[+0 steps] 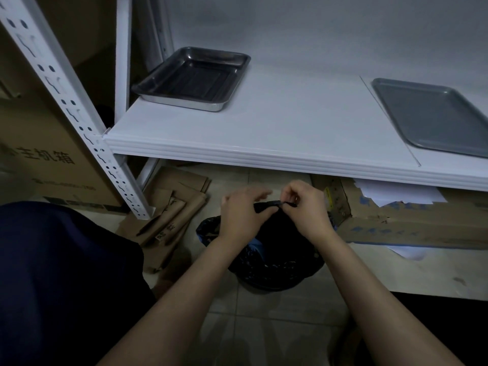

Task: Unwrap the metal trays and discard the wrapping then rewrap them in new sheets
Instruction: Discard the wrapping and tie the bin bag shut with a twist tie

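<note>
At 6 o'clock, left hand (243, 211) and right hand (306, 207) pinch the black bag (277, 260). One deep tray (192, 77) at 11, flat tray (433, 114) at 2.

Dim, cool light falls softly from above. The white shelf (264, 128) is the brightest surface, and the deep metal tray (192, 77) shows only a faint sheen on its rim. Below, the floor (264, 318) lies in shadow and the black bag (277, 260) loses nearly all detail. The left hand (243, 210) has motion-blurred fingertips. The wide lens slants and bows the shelf post (68, 101) at the left edge.
</note>
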